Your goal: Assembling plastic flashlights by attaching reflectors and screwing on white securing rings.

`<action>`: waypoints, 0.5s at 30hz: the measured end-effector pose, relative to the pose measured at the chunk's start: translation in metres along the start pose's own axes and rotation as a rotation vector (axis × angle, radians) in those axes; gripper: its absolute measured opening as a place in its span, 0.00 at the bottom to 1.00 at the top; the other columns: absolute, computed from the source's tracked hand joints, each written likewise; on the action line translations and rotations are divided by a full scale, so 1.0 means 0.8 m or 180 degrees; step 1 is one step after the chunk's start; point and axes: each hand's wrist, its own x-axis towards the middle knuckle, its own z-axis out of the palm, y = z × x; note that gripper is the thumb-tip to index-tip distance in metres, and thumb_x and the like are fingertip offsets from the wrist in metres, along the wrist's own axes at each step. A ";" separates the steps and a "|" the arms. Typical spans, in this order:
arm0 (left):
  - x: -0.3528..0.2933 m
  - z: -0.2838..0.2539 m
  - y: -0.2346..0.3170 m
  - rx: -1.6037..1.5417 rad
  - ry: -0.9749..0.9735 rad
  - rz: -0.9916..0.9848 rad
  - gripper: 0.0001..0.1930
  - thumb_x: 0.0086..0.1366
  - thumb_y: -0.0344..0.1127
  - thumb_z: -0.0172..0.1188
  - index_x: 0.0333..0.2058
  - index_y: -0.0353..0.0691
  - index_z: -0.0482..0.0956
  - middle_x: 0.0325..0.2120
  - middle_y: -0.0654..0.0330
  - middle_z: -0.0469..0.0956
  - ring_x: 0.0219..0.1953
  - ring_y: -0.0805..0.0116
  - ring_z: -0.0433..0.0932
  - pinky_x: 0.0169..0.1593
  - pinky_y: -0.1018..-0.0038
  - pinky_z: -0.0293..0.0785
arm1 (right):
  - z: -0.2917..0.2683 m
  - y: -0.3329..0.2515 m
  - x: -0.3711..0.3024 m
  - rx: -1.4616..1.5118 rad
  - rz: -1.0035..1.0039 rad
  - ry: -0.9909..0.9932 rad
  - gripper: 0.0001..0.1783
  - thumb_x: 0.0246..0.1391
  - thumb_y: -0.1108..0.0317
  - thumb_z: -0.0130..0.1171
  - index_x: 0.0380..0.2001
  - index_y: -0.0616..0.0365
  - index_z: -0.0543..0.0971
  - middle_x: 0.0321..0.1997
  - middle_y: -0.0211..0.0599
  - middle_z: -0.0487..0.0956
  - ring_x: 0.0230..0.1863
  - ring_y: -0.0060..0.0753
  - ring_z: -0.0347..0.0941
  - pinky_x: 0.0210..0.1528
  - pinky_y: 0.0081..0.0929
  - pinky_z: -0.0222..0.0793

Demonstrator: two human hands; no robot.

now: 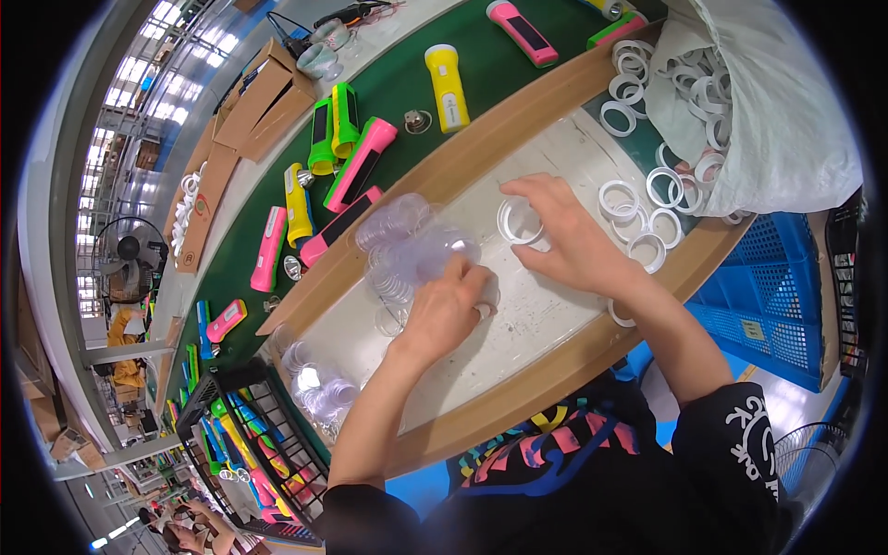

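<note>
In my right hand (575,242) is a white ring (505,222), gripped at its side between thumb and fingers above the pale tray floor. My left hand (440,310) reaches to a heap of clear plastic discs (393,264), its fingers bent together at the heap's near right side. Whatever lies under those fingertips is hidden. More white rings (646,252) lie loose to the right of my right hand. A smaller pile of clear discs (324,393) sits at the tray's left end.
Cardboard walls (546,393) edge the tray. Pink, green and yellow flashlights (448,88) lie on the green bench beyond. A white sack (772,120) spills rings at the right, above a blue crate (763,296). A black basket (264,444) of flashlights stands at lower left.
</note>
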 end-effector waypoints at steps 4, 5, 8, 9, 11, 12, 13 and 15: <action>-0.004 -0.018 -0.011 -0.1980 0.0666 -0.0441 0.05 0.55 0.24 0.57 0.33 0.37 0.77 0.23 0.64 0.74 0.21 0.77 0.71 0.22 0.81 0.66 | 0.004 -0.008 -0.003 0.0202 0.0066 -0.0092 0.36 0.39 0.76 0.62 0.55 0.58 0.63 0.52 0.47 0.66 0.49 0.46 0.67 0.51 0.32 0.65; -0.001 -0.036 0.001 -0.2629 0.0664 -0.0746 0.05 0.57 0.28 0.59 0.33 0.36 0.77 0.23 0.64 0.75 0.21 0.76 0.71 0.22 0.80 0.67 | 0.006 -0.007 -0.005 0.0443 0.0192 -0.0186 0.37 0.38 0.76 0.62 0.56 0.57 0.63 0.52 0.46 0.66 0.49 0.44 0.67 0.51 0.31 0.64; 0.023 -0.061 0.022 -0.3418 0.0643 -0.0772 0.09 0.61 0.33 0.59 0.36 0.33 0.77 0.21 0.64 0.74 0.19 0.78 0.71 0.21 0.82 0.66 | 0.002 -0.024 -0.001 0.1045 0.0647 -0.0502 0.39 0.37 0.76 0.63 0.57 0.57 0.62 0.52 0.44 0.66 0.46 0.40 0.67 0.50 0.29 0.65; 0.031 -0.063 0.025 -0.3480 0.0542 -0.0699 0.09 0.60 0.32 0.59 0.37 0.33 0.77 0.21 0.64 0.74 0.19 0.78 0.71 0.22 0.81 0.67 | 0.005 -0.023 -0.002 0.1061 0.0626 -0.0514 0.39 0.37 0.76 0.63 0.57 0.57 0.62 0.52 0.44 0.66 0.46 0.40 0.67 0.50 0.29 0.65; 0.052 -0.067 0.004 -0.2583 0.1155 -0.0768 0.13 0.59 0.34 0.61 0.40 0.34 0.76 0.23 0.61 0.76 0.20 0.75 0.72 0.25 0.76 0.69 | 0.006 -0.017 -0.003 0.1155 0.0365 -0.0244 0.39 0.37 0.78 0.63 0.57 0.56 0.63 0.50 0.40 0.67 0.41 0.32 0.67 0.46 0.26 0.65; 0.067 -0.071 -0.018 -0.1831 0.1686 -0.0721 0.14 0.58 0.35 0.62 0.41 0.34 0.76 0.24 0.59 0.77 0.21 0.73 0.73 0.27 0.74 0.70 | 0.004 -0.014 -0.003 0.1138 0.0383 -0.0215 0.39 0.37 0.78 0.63 0.57 0.56 0.63 0.50 0.40 0.67 0.41 0.32 0.67 0.46 0.26 0.65; 0.083 -0.073 -0.055 -0.0912 0.2170 -0.0660 0.18 0.56 0.38 0.63 0.43 0.36 0.76 0.27 0.57 0.77 0.26 0.71 0.75 0.30 0.75 0.70 | 0.005 -0.011 -0.005 0.1316 0.0601 -0.0289 0.38 0.38 0.79 0.62 0.57 0.56 0.63 0.48 0.38 0.67 0.39 0.29 0.65 0.44 0.24 0.65; 0.098 -0.092 -0.128 0.0003 0.2209 -0.0836 0.21 0.54 0.42 0.63 0.44 0.35 0.76 0.31 0.51 0.77 0.35 0.58 0.77 0.39 0.66 0.72 | 0.004 -0.013 -0.005 0.1518 0.0815 -0.0357 0.38 0.38 0.80 0.61 0.57 0.56 0.63 0.47 0.36 0.66 0.37 0.26 0.64 0.43 0.22 0.65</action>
